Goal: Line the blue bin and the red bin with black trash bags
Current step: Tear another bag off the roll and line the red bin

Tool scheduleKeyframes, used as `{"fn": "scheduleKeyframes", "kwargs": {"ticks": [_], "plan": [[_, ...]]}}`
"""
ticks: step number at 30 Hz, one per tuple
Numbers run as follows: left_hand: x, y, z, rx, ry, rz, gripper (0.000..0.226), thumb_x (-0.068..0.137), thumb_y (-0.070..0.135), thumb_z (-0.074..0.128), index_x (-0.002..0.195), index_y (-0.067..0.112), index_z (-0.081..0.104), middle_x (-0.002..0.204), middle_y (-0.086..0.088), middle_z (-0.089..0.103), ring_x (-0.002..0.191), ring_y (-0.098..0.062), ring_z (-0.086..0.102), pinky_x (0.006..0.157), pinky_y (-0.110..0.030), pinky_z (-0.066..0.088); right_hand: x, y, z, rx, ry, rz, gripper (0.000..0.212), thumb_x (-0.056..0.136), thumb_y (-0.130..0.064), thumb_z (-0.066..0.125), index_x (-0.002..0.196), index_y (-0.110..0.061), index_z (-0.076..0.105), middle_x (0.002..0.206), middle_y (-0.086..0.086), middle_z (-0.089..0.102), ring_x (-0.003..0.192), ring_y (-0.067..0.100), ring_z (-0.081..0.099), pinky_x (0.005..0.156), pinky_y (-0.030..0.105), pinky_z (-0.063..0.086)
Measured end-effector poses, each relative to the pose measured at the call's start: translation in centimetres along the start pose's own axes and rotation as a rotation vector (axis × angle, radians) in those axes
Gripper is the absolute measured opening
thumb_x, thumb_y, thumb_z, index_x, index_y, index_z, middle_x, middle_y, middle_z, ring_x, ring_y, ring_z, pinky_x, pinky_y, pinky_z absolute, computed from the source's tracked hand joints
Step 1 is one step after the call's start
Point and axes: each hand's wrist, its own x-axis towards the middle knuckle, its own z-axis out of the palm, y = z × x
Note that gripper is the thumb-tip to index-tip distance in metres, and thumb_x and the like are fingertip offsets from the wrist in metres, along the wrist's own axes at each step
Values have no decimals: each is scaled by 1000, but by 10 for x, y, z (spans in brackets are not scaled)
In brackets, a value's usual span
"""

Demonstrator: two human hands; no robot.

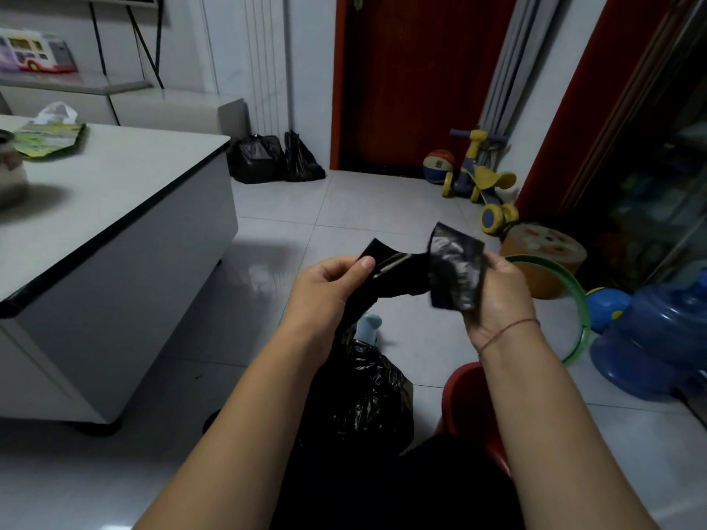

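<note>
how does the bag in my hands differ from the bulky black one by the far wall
The held bag is limp and held up by the left hand and right hand; the wall bag bulges and sits on the floor, untouched. Both are glossy black plastic.

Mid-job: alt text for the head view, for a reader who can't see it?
The left hand and right hand pinch a crumpled black trash bag between them. More black plastic bulges below, beside a red bin.
</note>
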Motion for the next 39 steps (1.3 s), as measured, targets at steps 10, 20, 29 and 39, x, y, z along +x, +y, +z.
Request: {"fn": "scheduleKeyframes", "kwargs": {"ticks": [10,20,29,39], "plan": [[5,-13,-6,39,138,-166,16,85,18,68,73,8,66,54,-6,65,43,-15,57,54,-26,49,-1,6,0,-66,33,-31,20,84,-18,68,69,-15,56,65,4,53,62,18,50,62,28,46],[-7,4,11,72,-185,41,29,85,23,65,110,9,67,98,-2,73,86,-6,69,66,-14,53,-14,10,15,-70,-311,71,4,80,-9,64,83,-9,63,75,4,70,71,16,67,64,25,55],[-6,6,18,-24,-69,72,12,85,18,65,79,9,69,77,-10,71,71,-20,67,72,-34,57,-18,13,17,52,-422,276,38,75,-26,65,103,-1,64,97,16,70,94,26,67,88,37,55],[-3,2,19,97,37,180,16,94,14,55,89,7,69,78,-5,71,69,-9,65,66,-17,53,-21,8,20,114,-460,308,24,73,-7,62,95,2,64,73,7,68,59,9,62,63,18,54]]}}
